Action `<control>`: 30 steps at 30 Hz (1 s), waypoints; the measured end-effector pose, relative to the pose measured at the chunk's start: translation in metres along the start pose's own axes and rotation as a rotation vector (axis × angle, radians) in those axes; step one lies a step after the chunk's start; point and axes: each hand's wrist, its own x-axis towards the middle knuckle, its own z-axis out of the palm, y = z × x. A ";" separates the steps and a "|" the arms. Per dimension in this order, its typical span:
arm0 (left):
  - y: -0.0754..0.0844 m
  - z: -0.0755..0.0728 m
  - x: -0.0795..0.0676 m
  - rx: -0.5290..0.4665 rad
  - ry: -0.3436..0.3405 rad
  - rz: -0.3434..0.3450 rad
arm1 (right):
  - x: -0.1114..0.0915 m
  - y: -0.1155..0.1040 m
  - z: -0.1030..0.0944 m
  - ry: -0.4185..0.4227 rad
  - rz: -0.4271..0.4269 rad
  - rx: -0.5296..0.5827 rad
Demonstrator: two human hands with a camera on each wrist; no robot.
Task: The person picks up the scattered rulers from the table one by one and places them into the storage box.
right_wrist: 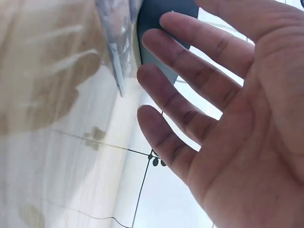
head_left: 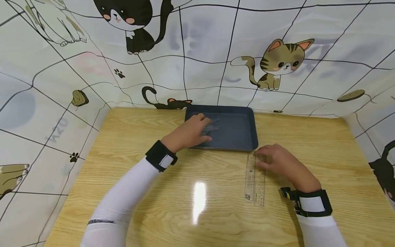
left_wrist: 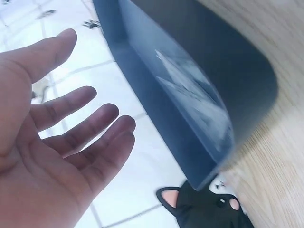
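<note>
A shallow dark blue-grey tray (head_left: 236,132) sits at the back of the table, with clear plastic pieces (head_left: 213,127) lying in its left part; their exact kind is hard to tell. My left hand (head_left: 191,132) hovers over the tray's left side. In the left wrist view that hand (left_wrist: 71,137) has loosely spread fingers and holds nothing. Two clear rulers (head_left: 255,185) lie side by side in front of the tray's right corner. At their far end is my right hand (head_left: 279,164). The right wrist view shows this hand (right_wrist: 213,95) with relaxed fingers, apart from the clear plastic (right_wrist: 118,52).
The wooden table (head_left: 154,212) stands against a cat-print cloth (head_left: 206,41) that rises behind it and at both sides. A bright light reflection shows on the tabletop between my arms.
</note>
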 end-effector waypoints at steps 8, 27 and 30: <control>0.047 0.012 -0.023 0.020 0.096 0.170 | -0.010 -0.016 0.014 0.058 -0.023 -0.203; 0.148 0.104 -0.041 0.393 -0.022 0.381 | -0.010 -0.023 0.029 0.117 -0.032 -0.167; 0.153 0.113 -0.041 0.476 0.073 0.393 | -0.009 -0.023 0.029 0.094 0.004 -0.135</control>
